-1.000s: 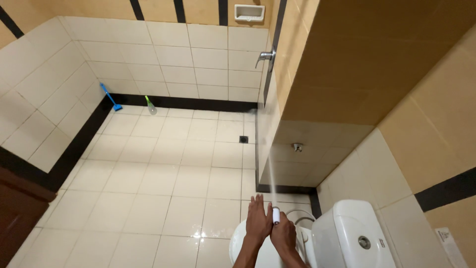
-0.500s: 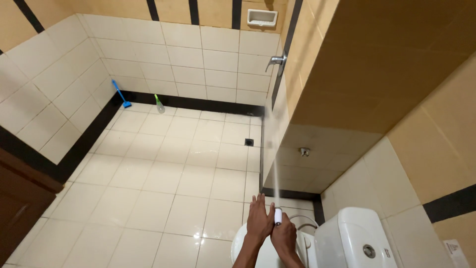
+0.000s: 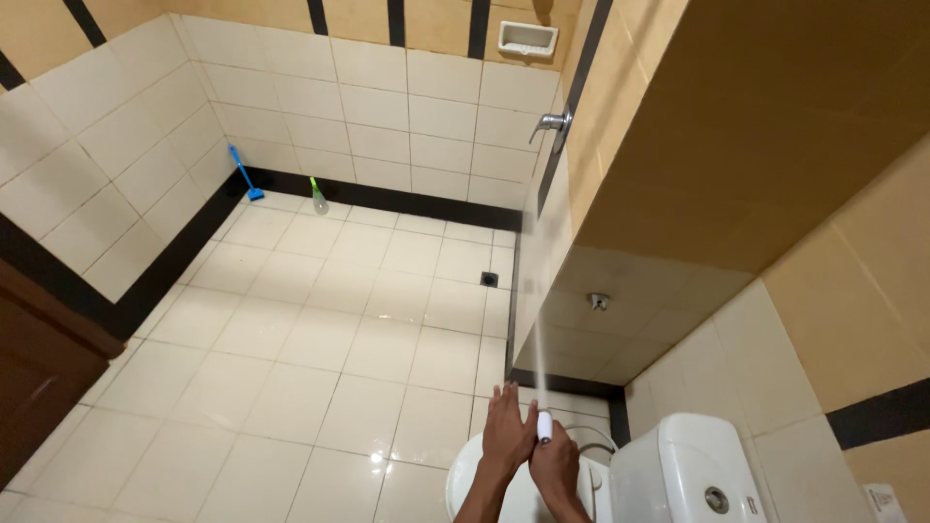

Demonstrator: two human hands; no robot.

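Below, my forearms run off the frame's bottom edge. My left hand (image 3: pixel 508 426) and right hand (image 3: pixel 556 463) press together, fingers wrapped around a small white spray nozzle (image 3: pixel 544 427), its body mostly hidden, above the white ceramic toilet bowl (image 3: pixel 463 479).

A small white rectangular label (image 3: pixel 883 501) sits on the wall beside the toilet tank (image 3: pixel 678 475).

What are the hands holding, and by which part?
Both hands, left hand and right hand, grip a small white spray nozzle by its body, spraying water toward the wall.
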